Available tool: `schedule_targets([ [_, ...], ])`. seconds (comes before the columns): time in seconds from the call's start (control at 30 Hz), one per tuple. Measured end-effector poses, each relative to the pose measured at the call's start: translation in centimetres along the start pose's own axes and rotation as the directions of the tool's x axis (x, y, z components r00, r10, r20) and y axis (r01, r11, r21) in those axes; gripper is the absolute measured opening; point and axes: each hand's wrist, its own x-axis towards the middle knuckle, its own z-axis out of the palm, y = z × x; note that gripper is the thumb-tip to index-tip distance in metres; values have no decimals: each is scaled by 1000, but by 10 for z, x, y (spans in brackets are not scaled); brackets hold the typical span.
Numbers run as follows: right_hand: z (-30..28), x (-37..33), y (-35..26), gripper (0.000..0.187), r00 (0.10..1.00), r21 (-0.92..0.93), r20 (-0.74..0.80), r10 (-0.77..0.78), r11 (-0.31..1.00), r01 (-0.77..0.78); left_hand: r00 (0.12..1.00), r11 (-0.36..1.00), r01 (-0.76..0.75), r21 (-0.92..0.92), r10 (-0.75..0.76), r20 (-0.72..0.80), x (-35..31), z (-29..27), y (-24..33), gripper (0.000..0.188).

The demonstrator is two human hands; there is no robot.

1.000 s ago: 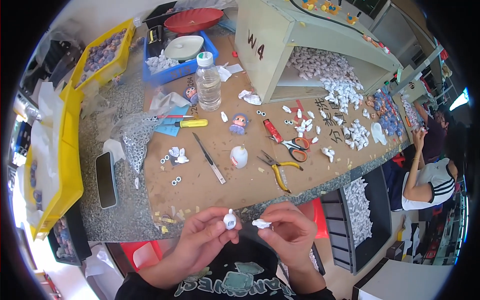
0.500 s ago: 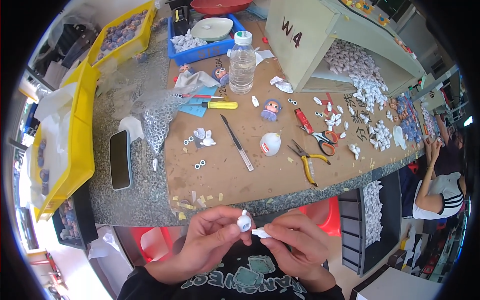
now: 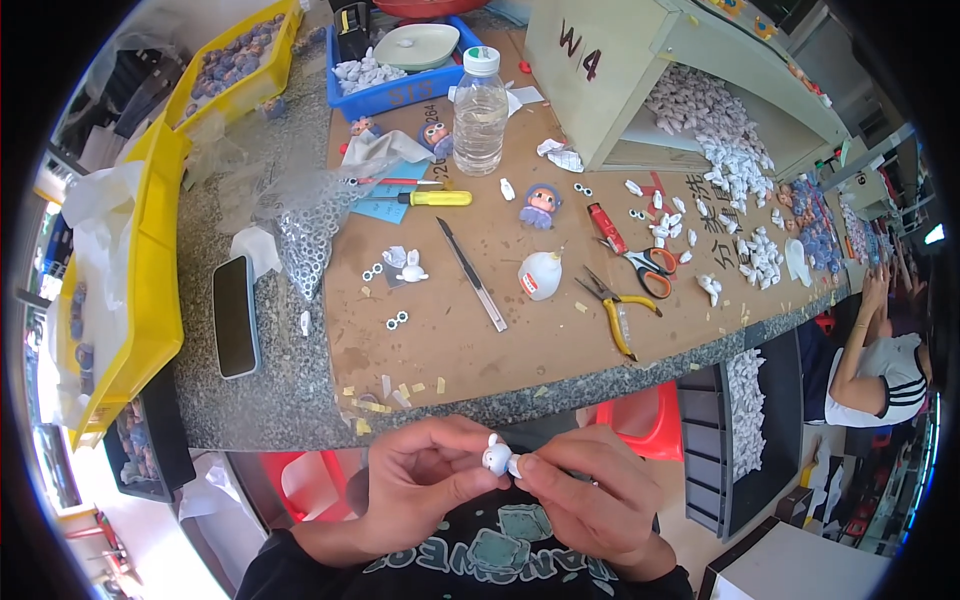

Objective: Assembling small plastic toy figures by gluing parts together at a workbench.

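Observation:
Below the table's front edge, my left hand [image 3: 425, 482] pinches a small white toy head with ears [image 3: 495, 457] between thumb and fingers. My right hand [image 3: 592, 492] grips a little white toy body [image 3: 514, 466], pressed up against the head's underside. Fingertips cover most of the body, so I cannot tell how deep it sits. On the brown board beyond lie a craft knife [image 3: 473, 277], yellow-handled pliers [image 3: 618, 315], scissors [image 3: 648, 268] and a rounded white bottle [image 3: 540, 275]. A purple-haired doll figure [image 3: 540, 204] is behind them.
At left are a phone [image 3: 236, 316], a bag of small rings [image 3: 302, 240] and a yellow crate [image 3: 150, 290]. A water bottle [image 3: 481, 115] stands near a blue tray [image 3: 400, 98]. White pieces [image 3: 735, 170] spill from a box at right; a co-worker [image 3: 880, 375] sits beyond.
The toy head and body, apart before, now meet. My right hand has moved left toward the left one, and the head has turned. The view has shifted slightly.

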Motion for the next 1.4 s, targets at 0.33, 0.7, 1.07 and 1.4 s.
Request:
schedule_targets([
  [0.33, 3, -4, 1, 29, 1000, 57, -15, -21, 998, 22, 995, 993, -96, 70, 98, -32, -8, 7, -7, 29],
  [0.7, 7, -7, 4, 29, 996, 115, -38, -79, 990, 83, 981, 942, -185, 281, 196, -13, -9, 5, -11, 26],
  [1.07, 7, -23, 0, 33, 984, 153, -91, -153, 974, 166, 940, 875, -340, 346, 300, 165, -2, -5, -9, 24],
  [1.4, 19, -31, -10, 28, 963, 56, -159, -220, 971, 231, 986, 963, -162, 215, 148, 77, -17, 8, -18, 35],
])
